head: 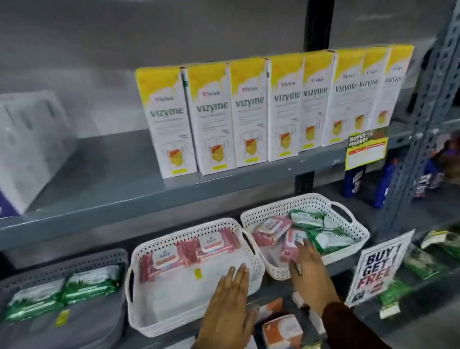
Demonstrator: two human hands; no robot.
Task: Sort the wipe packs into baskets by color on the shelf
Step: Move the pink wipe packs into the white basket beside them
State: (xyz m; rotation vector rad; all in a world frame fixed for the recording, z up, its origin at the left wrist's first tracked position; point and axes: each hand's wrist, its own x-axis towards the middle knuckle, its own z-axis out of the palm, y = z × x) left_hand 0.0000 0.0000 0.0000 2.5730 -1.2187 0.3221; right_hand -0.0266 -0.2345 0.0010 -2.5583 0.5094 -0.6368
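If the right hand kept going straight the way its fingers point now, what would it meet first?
Most likely the pink wipe pack lying in the right white basket. The right hand reaches over the basket's front rim, fingertips at or just short of that pack; actual contact is unclear.

Three baskets (189,234); roughly five pink packs (169,259); four green packs (91,284); eight boxes (213,117).

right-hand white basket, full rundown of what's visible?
The right white basket looks like perforated plastic, with rounded corners and cut-out handles. It sits angled on the lower shelf, beside the middle white basket. It holds mixed pink packs and green packs. The right hand reaches over its front rim onto a pink pack.
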